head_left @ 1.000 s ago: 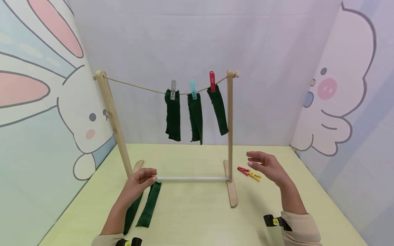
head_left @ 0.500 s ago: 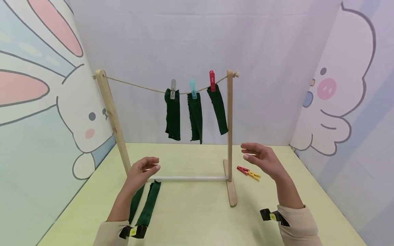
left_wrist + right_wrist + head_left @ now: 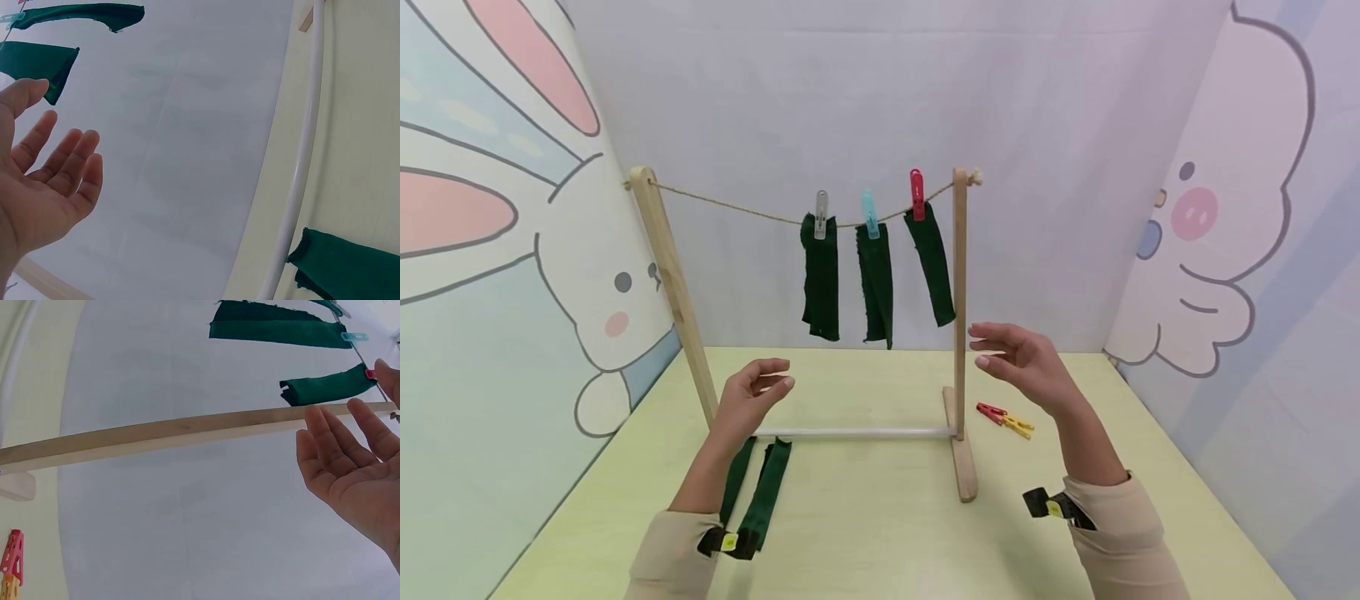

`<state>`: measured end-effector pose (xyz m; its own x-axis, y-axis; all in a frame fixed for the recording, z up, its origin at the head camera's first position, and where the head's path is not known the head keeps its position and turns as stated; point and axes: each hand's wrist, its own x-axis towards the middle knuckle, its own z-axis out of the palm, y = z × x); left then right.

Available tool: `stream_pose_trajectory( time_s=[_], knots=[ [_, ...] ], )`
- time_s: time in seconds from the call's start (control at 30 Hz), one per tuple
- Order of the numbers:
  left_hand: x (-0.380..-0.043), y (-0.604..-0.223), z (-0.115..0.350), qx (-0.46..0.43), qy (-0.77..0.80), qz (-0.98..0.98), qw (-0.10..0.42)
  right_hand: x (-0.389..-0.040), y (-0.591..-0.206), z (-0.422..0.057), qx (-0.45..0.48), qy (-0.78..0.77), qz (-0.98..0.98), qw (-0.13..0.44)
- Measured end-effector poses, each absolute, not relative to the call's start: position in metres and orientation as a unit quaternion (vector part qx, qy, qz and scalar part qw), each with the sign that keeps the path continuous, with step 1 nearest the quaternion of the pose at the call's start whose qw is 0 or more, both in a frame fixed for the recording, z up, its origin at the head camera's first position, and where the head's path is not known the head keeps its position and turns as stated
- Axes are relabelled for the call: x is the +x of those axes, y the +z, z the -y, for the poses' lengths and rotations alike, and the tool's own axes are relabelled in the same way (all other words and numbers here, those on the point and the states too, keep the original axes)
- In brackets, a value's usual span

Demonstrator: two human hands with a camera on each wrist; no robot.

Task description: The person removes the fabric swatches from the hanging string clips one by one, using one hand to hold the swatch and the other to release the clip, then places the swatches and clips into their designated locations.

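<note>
I see the left hand [image 3: 748, 402], left of centre, and right hand [image 3: 1028, 368], right of centre, fingers loosely bent, gripping nothing. Pegs [image 3: 917, 197] fix three green cloths [image 3: 823, 287] to the cord [image 3: 722, 202], upper centre; two green strips [image 3: 767, 492] lie lower left on the worktop [image 3: 865, 525].

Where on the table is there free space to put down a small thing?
Bare table in front of the white bar, between the loose green strips and the stand's right foot; also behind the bar. Crowded: left, around those strips; right, near the red clothespin and yellow clothespin.
</note>
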<state>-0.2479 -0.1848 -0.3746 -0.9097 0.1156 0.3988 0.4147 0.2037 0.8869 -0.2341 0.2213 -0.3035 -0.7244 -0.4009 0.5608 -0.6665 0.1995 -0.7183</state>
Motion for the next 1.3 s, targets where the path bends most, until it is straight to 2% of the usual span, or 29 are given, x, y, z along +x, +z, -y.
stream_pose_trajectory(
  time_s=[0.37,0.6,1.3],
  knots=[
    [-0.257,-0.358,0.173,-0.177,-0.617,0.753,0.146,-0.239,-0.287,-0.199,0.387,0.533,0.74,0.139],
    [-0.264,-0.351,0.168,-0.168,-0.63,0.746,0.133,-0.242,-0.28,-0.185,0.399,0.526,0.738,0.138],
    [-0.277,-0.335,0.156,-0.155,-0.649,0.732,0.138,-0.255,-0.264,-0.149,0.405,0.508,0.747,0.139]
  ],
)
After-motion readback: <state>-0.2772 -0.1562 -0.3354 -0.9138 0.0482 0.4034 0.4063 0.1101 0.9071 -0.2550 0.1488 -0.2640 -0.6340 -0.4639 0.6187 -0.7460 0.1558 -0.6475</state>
